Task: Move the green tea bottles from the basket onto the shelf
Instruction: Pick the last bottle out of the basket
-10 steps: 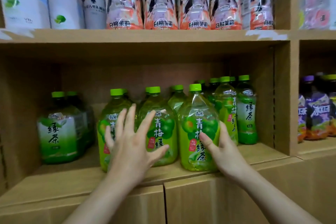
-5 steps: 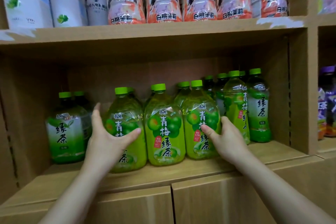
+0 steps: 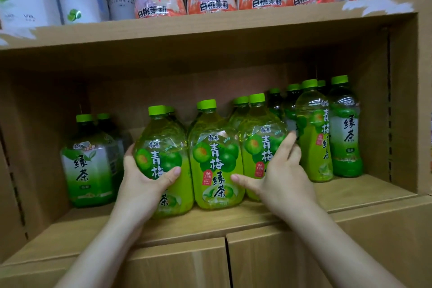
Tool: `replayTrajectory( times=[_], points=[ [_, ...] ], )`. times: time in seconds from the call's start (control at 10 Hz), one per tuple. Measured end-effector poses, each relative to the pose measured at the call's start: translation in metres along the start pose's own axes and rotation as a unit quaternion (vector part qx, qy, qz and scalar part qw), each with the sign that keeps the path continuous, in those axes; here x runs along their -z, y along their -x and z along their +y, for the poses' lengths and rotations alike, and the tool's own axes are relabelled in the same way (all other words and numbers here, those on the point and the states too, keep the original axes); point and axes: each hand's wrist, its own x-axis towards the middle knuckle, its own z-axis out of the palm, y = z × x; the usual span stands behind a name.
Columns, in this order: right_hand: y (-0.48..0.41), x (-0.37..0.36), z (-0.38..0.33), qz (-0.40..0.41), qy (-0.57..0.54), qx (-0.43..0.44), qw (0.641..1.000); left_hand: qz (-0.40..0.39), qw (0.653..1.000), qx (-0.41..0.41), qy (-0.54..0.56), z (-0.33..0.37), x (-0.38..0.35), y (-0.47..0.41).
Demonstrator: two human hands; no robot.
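Note:
Three large plum green tea bottles stand in a front row on the wooden shelf (image 3: 350, 196). My left hand (image 3: 142, 182) wraps the left bottle (image 3: 161, 142) from its left side, thumb across the label. My right hand (image 3: 282, 175) grips the right bottle (image 3: 259, 138), thumb pointing left near the middle bottle (image 3: 215, 154). More green-capped bottles stand behind them. The basket is not in view.
Dark green tea bottles (image 3: 90, 166) stand at the shelf's left. Slimmer green bottles (image 3: 344, 135) stand at the right, close to the shelf's side wall (image 3: 402, 110). The shelf above (image 3: 210, 28) holds pink peach-label bottles and white bottles. Cabinet doors (image 3: 187, 266) lie below.
My left hand went from open in front of the bottles to gripping the left bottle. My right hand slid further round the right bottle. The view moved closer and tilted.

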Motion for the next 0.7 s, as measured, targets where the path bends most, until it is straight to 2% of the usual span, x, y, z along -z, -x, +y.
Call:
replayTrajectory(
  times=[0.1,0.2,0.3,0.4,0.5,0.6,0.7],
  points=[
    [-0.001,0.001,0.002,0.012,0.028,0.007,1.0,0.072,0.985,-0.083,-0.135,0.005,-0.007,0.012],
    [0.0,0.003,0.007,0.018,0.043,0.02,0.999,0.079,0.9,-0.26,-0.34,0.008,-0.019,0.028],
    [0.0,0.006,0.016,0.001,0.04,0.041,0.998,0.01,0.811,-0.307,-0.498,0.004,-0.036,0.04],
    [0.001,0.013,0.027,-0.038,0.03,0.064,0.997,-0.021,0.787,-0.269,-0.555,0.005,-0.042,0.04],
    [0.002,0.022,0.037,-0.07,0.039,0.083,0.993,-0.016,0.777,-0.242,-0.581,0.012,-0.044,0.04],
    [0.009,0.029,0.047,-0.108,0.046,0.091,0.989,-0.02,0.781,-0.219,-0.585,0.021,-0.051,0.046],
    [0.021,0.048,0.064,-0.112,0.06,0.119,0.985,-0.026,0.8,-0.205,-0.563,0.029,-0.05,0.054]
  ],
)
